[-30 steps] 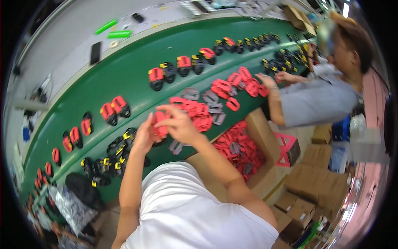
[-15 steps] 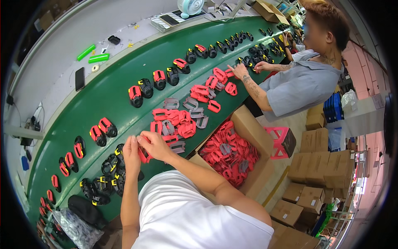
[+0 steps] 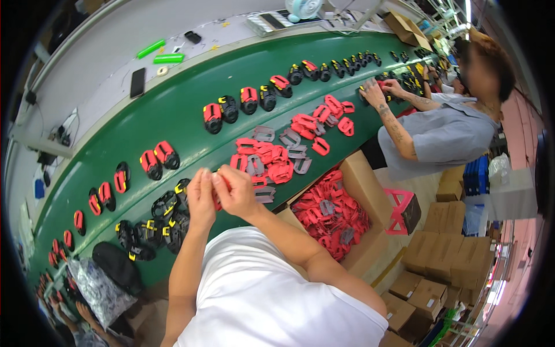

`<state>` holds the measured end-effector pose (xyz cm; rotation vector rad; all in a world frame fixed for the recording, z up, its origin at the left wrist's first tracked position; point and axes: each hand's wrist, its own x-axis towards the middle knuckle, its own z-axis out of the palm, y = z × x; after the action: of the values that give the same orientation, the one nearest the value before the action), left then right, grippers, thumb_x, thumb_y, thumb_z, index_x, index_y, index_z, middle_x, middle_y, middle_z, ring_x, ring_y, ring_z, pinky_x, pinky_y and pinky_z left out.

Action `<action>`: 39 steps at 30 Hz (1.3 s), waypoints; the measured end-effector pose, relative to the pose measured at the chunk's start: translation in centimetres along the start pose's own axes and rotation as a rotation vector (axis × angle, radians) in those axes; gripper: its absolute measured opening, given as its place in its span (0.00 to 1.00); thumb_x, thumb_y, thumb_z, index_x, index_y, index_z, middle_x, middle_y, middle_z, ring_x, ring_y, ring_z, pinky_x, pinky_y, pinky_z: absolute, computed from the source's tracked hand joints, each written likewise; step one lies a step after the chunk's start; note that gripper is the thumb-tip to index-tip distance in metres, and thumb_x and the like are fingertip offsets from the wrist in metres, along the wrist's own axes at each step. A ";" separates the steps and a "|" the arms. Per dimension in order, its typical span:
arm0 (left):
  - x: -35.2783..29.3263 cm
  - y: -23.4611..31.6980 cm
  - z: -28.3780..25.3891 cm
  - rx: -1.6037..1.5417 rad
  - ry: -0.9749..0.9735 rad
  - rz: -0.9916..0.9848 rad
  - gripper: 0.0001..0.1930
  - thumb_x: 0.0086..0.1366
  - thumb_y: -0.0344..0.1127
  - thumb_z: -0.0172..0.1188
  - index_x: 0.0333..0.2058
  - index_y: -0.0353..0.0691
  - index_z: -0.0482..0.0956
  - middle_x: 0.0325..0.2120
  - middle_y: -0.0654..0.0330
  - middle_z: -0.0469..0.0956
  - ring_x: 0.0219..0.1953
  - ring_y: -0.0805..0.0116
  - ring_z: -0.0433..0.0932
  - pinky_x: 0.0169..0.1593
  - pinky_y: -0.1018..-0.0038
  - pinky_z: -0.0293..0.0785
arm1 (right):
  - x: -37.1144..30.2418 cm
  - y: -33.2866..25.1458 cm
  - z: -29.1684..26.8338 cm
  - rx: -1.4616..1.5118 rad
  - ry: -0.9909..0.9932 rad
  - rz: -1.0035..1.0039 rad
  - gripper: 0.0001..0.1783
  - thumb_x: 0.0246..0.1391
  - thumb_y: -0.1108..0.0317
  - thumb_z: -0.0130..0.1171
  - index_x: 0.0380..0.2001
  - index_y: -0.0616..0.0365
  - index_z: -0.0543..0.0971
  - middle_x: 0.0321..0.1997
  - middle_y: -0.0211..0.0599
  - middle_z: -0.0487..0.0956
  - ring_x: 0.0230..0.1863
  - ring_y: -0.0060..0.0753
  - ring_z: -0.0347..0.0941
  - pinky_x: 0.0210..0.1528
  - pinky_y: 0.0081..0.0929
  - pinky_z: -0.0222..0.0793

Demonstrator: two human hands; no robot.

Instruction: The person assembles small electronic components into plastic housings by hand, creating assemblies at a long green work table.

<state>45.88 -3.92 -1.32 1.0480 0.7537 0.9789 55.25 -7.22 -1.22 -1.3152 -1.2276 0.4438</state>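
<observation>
A long green conveyor belt (image 3: 191, 110) is seen curving from the lower left of the frame to the upper right. A grey shelf (image 3: 115, 34) runs along its far side at the upper left, with two green cylinders (image 3: 159, 52) and a dark phone (image 3: 137, 82) lying on it. An open cardboard box (image 3: 361, 185) stands just right of centre, against the near edge of the belt, and is filled with red and grey plastic parts (image 3: 330, 211). A stack of closed cartons (image 3: 442, 254) is noted at the lower right, with a pink stool (image 3: 404, 209) between it and the box.

A co-worker in a grey shirt (image 3: 445, 139) is placed at the upper right, one hand (image 3: 373, 92) resting on the belt among black parts.

A loose pile of red and grey pieces (image 3: 269, 159) lies on the belt at centre. Assembled black-and-red units (image 3: 248, 99) are set out in pairs along the far half of the belt. A cluster of black pieces with yellow marks (image 3: 156, 222) lies at the lower left of centre, just beside the person's hands.

The left hand (image 3: 200, 199) and right hand (image 3: 236, 189) are held together over the near edge of the belt, left of centre. A small red piece (image 3: 218, 199) is pinched between the fingertips of both hands; most of it is hidden by the fingers.
</observation>
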 end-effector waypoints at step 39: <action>-5.2 2.3 -2.7 0.201 -0.005 0.209 0.11 0.67 0.33 0.44 0.26 0.35 0.67 0.13 0.67 0.64 0.16 0.82 0.60 0.19 0.80 0.56 | -3.5 -3.5 2.1 0.075 -0.022 -0.097 0.15 0.58 0.68 0.44 0.19 0.62 0.66 0.15 0.37 0.66 0.14 0.29 0.61 0.18 0.24 0.55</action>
<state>40.80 -7.35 0.18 1.3237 0.7603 1.0937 50.87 -10.12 -0.01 -1.1843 -1.2759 0.4318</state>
